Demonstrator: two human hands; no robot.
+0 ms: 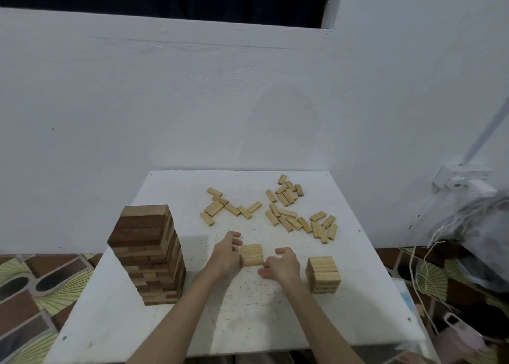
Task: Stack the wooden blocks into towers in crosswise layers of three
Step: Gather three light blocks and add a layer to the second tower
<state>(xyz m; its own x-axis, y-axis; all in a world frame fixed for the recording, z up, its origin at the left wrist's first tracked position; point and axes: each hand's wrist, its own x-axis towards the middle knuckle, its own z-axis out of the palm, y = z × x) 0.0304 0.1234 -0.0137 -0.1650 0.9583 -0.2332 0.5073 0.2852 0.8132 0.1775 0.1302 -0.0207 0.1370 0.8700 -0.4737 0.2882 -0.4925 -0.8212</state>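
Observation:
A flat layer of three pale wooden blocks [251, 254] lies side by side at the middle of the white table [248, 322]. My left hand [227, 252] touches its left side with relaxed fingers. My right hand [281, 263] sits just off its right side, fingers loosely bent, holding nothing. A short pale tower [322, 274] of several layers stands to the right. Loose pale blocks lie scattered at the back, one group in the middle [228, 208] and a bigger one to the right [300, 214].
A tall tower of dark and light brown blocks [150, 256] stands at the table's left. A white wall rises behind the table. Cords, a bag and clutter [468, 239] sit off the right edge, over a patterned floor.

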